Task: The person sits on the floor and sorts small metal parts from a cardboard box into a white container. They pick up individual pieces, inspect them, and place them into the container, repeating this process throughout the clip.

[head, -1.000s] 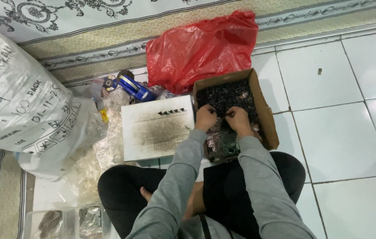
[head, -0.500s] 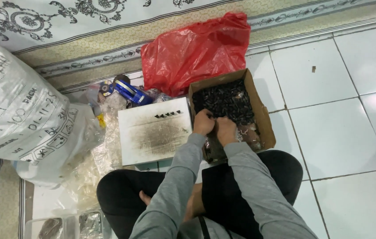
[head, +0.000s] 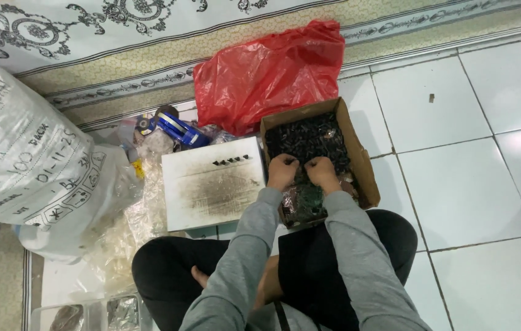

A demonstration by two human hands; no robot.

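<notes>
A brown cardboard box [head: 363,164] full of small dark parts [head: 306,136] lies on the tiled floor in front of my crossed legs. My left hand [head: 282,170] and my right hand [head: 322,171] are side by side over the near half of the box, fingers curled down into the parts. Whether either hand grips a part is hidden by the knuckles. A clear bag of parts [head: 303,204] lies in the box's near end, just under my wrists. Left of the box sits a smudged white board [head: 211,182] with a short row of dark parts near its top edge.
A crumpled red plastic bag [head: 270,70] lies behind the box. A large white sack with handwriting [head: 21,153] fills the left side, with clear plastic bags [head: 122,233] below it. A blue tool [head: 181,130] rests behind the board. A patterned carpet [head: 119,37] runs along the top.
The view has shifted slightly. My hands have drawn back a little toward the near half of the box and stay close together among the parts.
</notes>
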